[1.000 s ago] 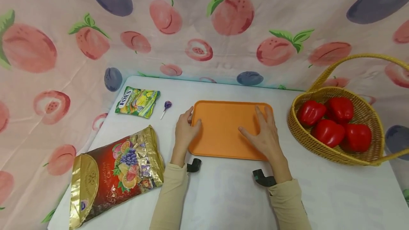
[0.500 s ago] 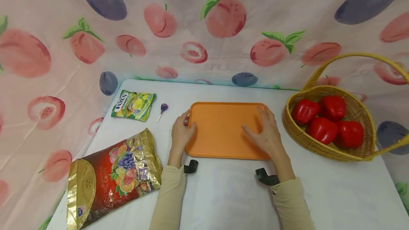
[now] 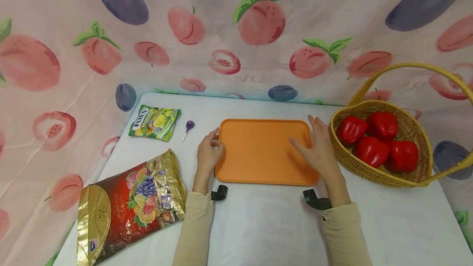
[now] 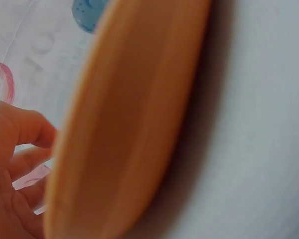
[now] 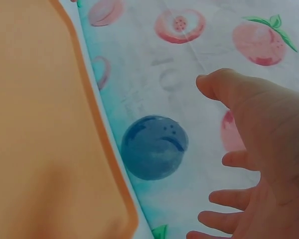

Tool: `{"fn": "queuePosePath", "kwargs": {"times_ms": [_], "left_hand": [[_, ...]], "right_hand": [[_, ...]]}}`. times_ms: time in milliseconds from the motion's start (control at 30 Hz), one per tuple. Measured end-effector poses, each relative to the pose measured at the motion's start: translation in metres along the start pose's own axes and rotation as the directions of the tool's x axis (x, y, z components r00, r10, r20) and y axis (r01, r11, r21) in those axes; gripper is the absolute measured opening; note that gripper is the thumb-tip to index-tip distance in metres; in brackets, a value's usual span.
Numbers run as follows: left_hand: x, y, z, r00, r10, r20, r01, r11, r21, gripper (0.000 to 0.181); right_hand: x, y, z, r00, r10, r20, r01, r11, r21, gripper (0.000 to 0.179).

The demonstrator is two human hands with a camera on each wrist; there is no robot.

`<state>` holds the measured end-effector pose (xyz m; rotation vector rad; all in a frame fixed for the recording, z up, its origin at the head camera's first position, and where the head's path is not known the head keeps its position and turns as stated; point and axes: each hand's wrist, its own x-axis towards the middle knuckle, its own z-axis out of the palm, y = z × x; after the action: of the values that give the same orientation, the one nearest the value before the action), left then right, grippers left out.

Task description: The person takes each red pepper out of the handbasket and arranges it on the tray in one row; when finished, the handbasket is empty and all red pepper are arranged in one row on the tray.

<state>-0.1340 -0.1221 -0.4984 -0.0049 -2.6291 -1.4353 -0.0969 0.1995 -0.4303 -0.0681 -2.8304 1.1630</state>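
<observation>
An orange tray (image 3: 258, 151) lies on the white table. My left hand (image 3: 208, 155) is at its left edge, fingers loosely bent along the outside and thumb at the rim. In the left wrist view that hand (image 4: 15, 164) shows beside the tray's rim (image 4: 70, 154), which hides part of the fingers. My right hand (image 3: 319, 149) is over the tray's right edge, fingers and thumb spread, with nothing between them. The right wrist view shows this hand (image 5: 264, 164) with its fingers apart, the tray (image 5: 40, 99) to the left.
A yellow wicker basket (image 3: 425, 134) with several red bell peppers (image 3: 373, 151) stands right of the right hand. Left lie a big red-gold candy bag (image 3: 133, 208), a green Fox's candy bag (image 3: 155, 122) and a purple lollipop (image 3: 189, 125). Fruit-print cloth (image 3: 221, 24) hangs behind.
My right hand has moved right, from over the tray's right part to its edge, near the basket. My left hand has stayed at the tray's left edge. The head view has shifted slightly.
</observation>
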Motion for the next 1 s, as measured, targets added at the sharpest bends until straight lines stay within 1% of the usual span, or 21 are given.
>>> {"fn": "queuePosePath", "kwargs": {"times_ms": [167,300,500,600,700,833,933,1000], "left_hand": [[0.001,-0.002,0.001,1.0,0.018,-0.011,-0.018,1.0,-0.016,0.049],[0.001,-0.003,0.001,1.0,0.016,-0.014,-0.016,1.0,-0.018,0.049],[0.002,-0.002,0.001,1.0,0.012,-0.009,-0.012,0.999,-0.03,0.049],[0.002,-0.003,0.001,1.0,0.013,-0.01,-0.013,0.999,-0.034,0.049],[0.002,-0.003,0.001,1.0,0.009,-0.005,-0.009,1.0,-0.029,0.049],[0.002,-0.005,0.001,1.0,0.001,0.003,-0.001,1.0,-0.023,0.049],[0.001,-0.004,0.0,1.0,-0.004,0.002,0.004,1.0,-0.024,0.049],[0.001,-0.004,-0.001,1.0,-0.002,0.001,0.002,1.0,-0.019,0.05]], "right_hand": [[0.002,-0.003,-0.01,0.999,-0.027,-0.04,0.028,1.0,0.014,0.089],[0.005,-0.007,-0.021,0.998,-0.022,-0.057,0.022,1.0,0.0,0.087],[0.013,-0.009,-0.041,0.988,-0.041,-0.149,0.036,0.999,-0.036,0.078],[0.015,-0.009,-0.051,0.983,-0.025,-0.184,0.017,0.999,-0.044,0.074],[0.018,-0.009,-0.061,0.982,0.013,-0.189,-0.024,0.998,-0.052,0.075],[0.024,-0.008,-0.071,0.98,0.089,-0.176,-0.103,0.992,-0.069,0.078],[0.028,-0.006,-0.077,0.973,0.168,-0.157,-0.184,0.979,-0.089,0.079],[0.03,-0.004,-0.082,0.963,0.234,-0.136,-0.249,0.964,-0.099,0.081]]}}
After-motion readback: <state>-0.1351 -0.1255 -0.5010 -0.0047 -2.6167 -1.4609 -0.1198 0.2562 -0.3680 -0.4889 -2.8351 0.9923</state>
